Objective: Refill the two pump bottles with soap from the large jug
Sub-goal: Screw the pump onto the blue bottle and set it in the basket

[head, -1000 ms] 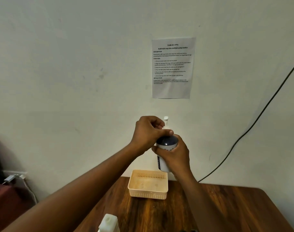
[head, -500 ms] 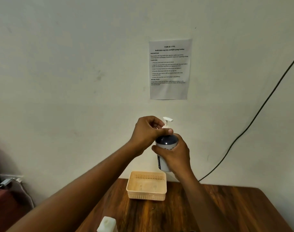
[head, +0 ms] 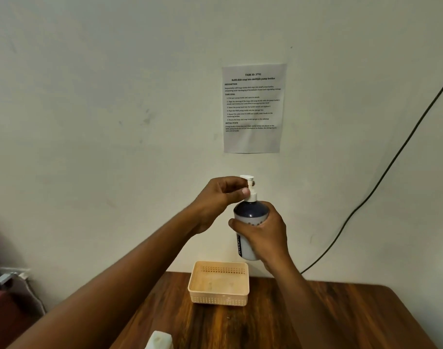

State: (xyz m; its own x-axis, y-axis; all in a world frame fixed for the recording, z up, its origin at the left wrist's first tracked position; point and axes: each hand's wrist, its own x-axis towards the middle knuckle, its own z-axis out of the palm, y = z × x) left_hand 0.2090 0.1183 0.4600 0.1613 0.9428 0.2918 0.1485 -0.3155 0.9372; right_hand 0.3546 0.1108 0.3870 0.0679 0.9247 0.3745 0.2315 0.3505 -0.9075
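White pump head [head: 250, 188] pinched by left hand [head: 219, 201]; right hand [head: 262, 234] grips pump bottle [head: 249, 230] aloft above basket [head: 219, 299]. Likely step: turning pump. Next needs steady bottle, twisting wrist.

The peach basket [head: 219, 284] stands at the table's [head: 316, 318] far edge, close against the wall. Right of the basket, bare wood lies open. Nearer than the basket, a white jug top [head: 160, 340] juts up. Above the basket, both arms cross.
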